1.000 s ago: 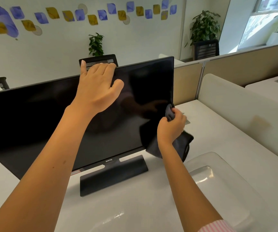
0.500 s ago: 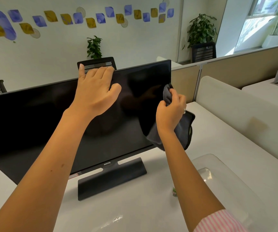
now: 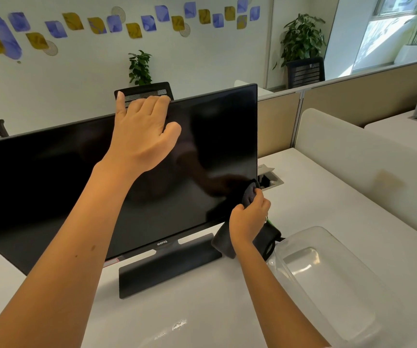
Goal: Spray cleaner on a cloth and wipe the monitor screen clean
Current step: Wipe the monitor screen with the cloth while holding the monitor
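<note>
Right hand [image 3: 248,219] fingers curled, pinching bunched dark soft microfiber cloth [image 3: 248,194] against lower right corner of glossy black BenQ monitor [image 3: 215,146]. Left hand [image 3: 141,131] fingers together, draped over top bezel. Clear rounded plastic tray [image 3: 327,285] near right on white desk [image 3: 202,317].

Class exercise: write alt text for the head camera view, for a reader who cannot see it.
A right hand presses a dark cloth to the lower right edge of a black monitor, while the left hand steadies its top edge. A clear plastic tub sits on the white desk at right.
</note>
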`<state>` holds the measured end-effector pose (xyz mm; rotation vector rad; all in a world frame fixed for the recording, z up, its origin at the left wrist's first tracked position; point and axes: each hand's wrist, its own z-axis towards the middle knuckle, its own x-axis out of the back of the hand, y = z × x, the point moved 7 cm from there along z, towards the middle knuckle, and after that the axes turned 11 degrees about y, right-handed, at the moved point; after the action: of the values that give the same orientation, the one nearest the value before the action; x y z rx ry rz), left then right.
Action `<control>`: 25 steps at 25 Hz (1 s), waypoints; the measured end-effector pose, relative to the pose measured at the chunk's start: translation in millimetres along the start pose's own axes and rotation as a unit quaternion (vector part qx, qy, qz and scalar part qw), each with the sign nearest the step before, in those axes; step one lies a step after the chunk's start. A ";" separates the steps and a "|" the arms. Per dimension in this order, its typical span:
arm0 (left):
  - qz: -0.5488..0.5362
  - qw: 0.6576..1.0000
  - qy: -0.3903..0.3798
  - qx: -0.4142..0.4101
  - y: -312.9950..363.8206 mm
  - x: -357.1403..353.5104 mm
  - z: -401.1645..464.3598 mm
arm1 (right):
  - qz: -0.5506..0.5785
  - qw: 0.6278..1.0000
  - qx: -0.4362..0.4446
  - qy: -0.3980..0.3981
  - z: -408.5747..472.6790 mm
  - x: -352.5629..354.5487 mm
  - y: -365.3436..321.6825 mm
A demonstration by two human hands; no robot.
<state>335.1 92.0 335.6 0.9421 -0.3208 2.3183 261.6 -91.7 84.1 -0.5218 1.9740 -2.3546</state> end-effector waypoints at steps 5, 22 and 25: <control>0.002 1.000 0.001 0.001 -1.2 0.9 -1.1 | 0.000 1.000 -0.007 0.015 -3.6 -3.9 -2.5; 0.004 1.000 0.005 0.000 -1.5 -1.9 -2.0 | 0.052 0.992 0.116 0.018 -13.7 0.5 -4.8; 0.004 1.000 0.003 0.000 -0.9 -1.8 -1.8 | 0.086 0.989 0.100 0.061 12.9 10.0 -33.8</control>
<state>335.7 92.6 333.1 0.9353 -0.3234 2.3277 262.2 -99.6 120.8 -0.1948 1.7179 -2.4891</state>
